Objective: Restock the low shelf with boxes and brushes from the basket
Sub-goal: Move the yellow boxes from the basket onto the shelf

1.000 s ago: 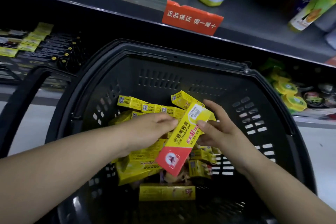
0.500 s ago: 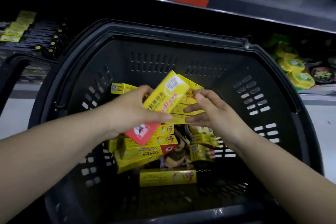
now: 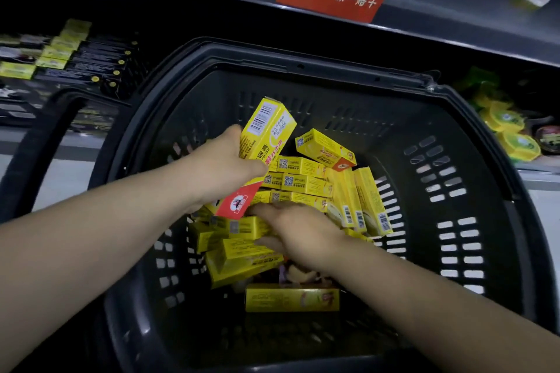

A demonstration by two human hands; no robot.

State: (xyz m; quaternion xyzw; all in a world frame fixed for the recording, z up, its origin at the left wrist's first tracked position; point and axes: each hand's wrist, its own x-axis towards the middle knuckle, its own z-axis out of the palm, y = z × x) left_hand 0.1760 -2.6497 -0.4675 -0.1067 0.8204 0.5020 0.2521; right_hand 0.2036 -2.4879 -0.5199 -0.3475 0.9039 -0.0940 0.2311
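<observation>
To the left of the basket (image 3: pixel 303 65), the low shelf (image 3: pixel 60 66) shows rows of yellow and black cartons, and that looks to be where the stock is bound. Over the basket's left half the left hand (image 3: pixel 222 168) is clenched round a held box (image 3: pixel 266 133). The box is lifted clear of the heap and tilted, with its barcode end up toward the basket's far wall and its red end down by the pile. It is a long, slim yellow carton with red lettering, seemingly light card, so easy to carry but easy to crush. In the basket's middle lies the pile of boxes (image 3: pixel 306 182), the same yellow cartons jumbled flat, on edge, or leaning toward the right wall. The right hand (image 3: pixel 298 232) is palm down on the pile's near side with its fingers laid across a carton; I cannot tell whether it has closed on one. Something brownish beneath it may be a brush, but it is too hidden to be sure. The step in hand is gathering cartons from the basket. Next, I judge, the right hand needs a firm hold, then both carry leftward and set the cartons in line with the shelf's rows. To the right of the basket sit round green-and-yellow tins (image 3: pixel 512 136).
</observation>
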